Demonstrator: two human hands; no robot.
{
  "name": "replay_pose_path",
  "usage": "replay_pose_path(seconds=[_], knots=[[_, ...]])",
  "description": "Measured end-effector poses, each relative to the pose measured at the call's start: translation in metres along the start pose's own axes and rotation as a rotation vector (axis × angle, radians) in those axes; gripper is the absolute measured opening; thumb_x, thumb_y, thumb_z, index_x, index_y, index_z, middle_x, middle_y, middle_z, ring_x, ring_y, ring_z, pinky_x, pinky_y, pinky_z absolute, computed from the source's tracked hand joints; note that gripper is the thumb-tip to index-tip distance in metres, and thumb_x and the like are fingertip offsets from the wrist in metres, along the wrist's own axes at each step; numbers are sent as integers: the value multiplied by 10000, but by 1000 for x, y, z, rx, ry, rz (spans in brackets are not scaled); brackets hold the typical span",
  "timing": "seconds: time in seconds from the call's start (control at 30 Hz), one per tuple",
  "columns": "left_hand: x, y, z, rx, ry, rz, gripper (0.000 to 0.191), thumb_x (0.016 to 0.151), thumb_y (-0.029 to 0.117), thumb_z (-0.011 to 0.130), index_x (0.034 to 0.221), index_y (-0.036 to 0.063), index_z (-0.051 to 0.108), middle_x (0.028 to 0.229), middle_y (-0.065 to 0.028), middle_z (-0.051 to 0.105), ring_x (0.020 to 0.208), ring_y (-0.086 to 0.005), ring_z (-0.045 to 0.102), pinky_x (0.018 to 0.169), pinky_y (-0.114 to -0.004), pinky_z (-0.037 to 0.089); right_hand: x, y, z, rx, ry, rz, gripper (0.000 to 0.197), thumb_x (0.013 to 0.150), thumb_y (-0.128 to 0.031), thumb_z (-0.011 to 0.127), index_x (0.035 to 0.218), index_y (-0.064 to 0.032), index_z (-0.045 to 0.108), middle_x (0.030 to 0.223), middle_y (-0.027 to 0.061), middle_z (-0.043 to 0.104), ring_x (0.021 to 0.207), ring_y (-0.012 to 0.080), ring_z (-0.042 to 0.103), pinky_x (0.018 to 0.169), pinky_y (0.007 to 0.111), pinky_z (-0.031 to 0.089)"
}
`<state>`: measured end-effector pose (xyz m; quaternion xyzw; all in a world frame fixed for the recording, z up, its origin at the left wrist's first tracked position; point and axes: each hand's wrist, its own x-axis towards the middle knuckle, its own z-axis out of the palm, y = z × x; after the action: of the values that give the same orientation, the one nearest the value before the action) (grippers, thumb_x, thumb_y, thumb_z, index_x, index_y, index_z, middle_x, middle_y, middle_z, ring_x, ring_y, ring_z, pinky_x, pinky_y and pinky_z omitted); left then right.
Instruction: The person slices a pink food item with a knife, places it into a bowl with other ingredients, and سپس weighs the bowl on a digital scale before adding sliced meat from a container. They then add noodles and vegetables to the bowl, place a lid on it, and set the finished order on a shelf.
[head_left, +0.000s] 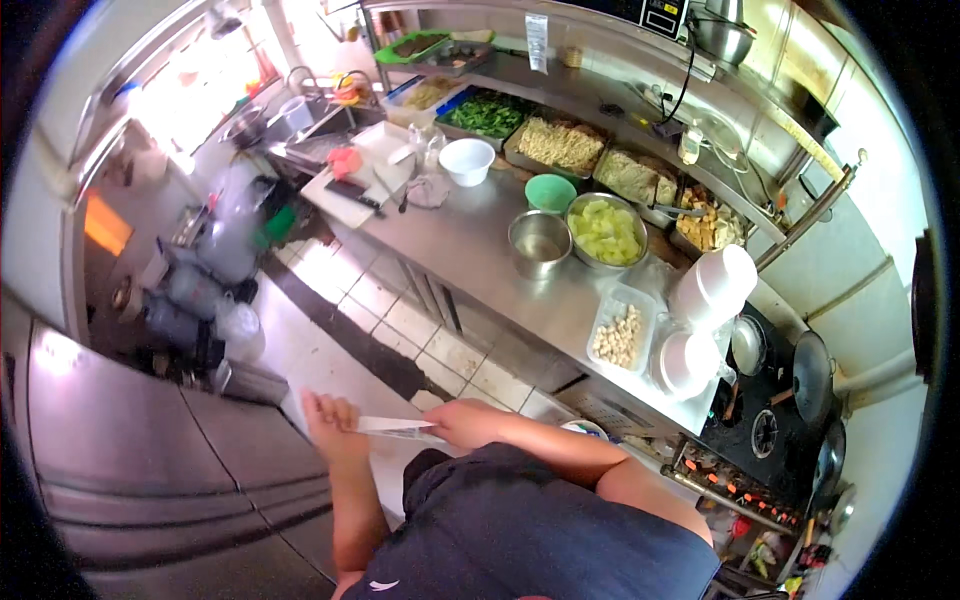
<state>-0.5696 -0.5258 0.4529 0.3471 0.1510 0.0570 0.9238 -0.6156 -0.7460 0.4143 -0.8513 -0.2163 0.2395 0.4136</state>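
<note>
A narrow white paper slip (390, 427) is stretched between my two hands, in front of my dark shirt. My left hand (331, 421) grips its left end with curled fingers. The right end is pinched by my right hand (463, 424). The slip is seen almost edge-on, and any print on it is too small to make out. Both hands are over a pale surface (390, 472), apart from the stainless-steel worktable (450, 240) beyond.
The worktable bears a steel bowl (540, 244), a bowl of pale green vegetable pieces (607, 231), a plastic tub (621, 330) and a kitchen knife (356, 196). Woks (812, 379) stand on the stove at right. Steel cabinet doors (172, 465) are at left.
</note>
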Motion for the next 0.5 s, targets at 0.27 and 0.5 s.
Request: replay_pose_path(seconds=[0.27,0.5], knots=[[201,55,-42,-135,1,140,379,1018,437,546,725,198,519,528,69,377,386,-65,264,334,-244,201,32,126,-162,239,712,79,179,1019,-189,553,1074,-54,657,894,27,671,831,117,613,749,295,510],[394,-53,-116,301,-10,-517,136,966,261,595,879,161,564,744,35,577,594,-118,537,529,-290,440,95,144,-362,751,1676,45,251,1035,-264,521,1119,-41,601,905,55,668,749,153,665,661,282,548]])
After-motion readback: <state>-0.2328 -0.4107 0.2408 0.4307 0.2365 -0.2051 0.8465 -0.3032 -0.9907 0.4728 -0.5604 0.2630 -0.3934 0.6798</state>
